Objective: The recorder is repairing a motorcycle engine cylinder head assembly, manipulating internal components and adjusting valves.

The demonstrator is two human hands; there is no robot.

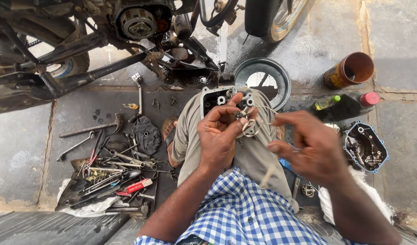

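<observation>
Motorcycle (81, 41) up top, engine side open, clutch (136, 22) exposed. Round metal pan (281, 75) on wet floor beside it; spread of hand tools (113, 177) lies left of the knee; engine cover (365, 146) sits at right. Left hand (220, 136) – fingers closed around a small metal ring part (250, 128), held over the lap. Right hand (308, 145) just beside it, blurred – fingers curled, pinching something thin, can't tell what.

Both hands (263, 136) on engine part (250, 128)
</observation>
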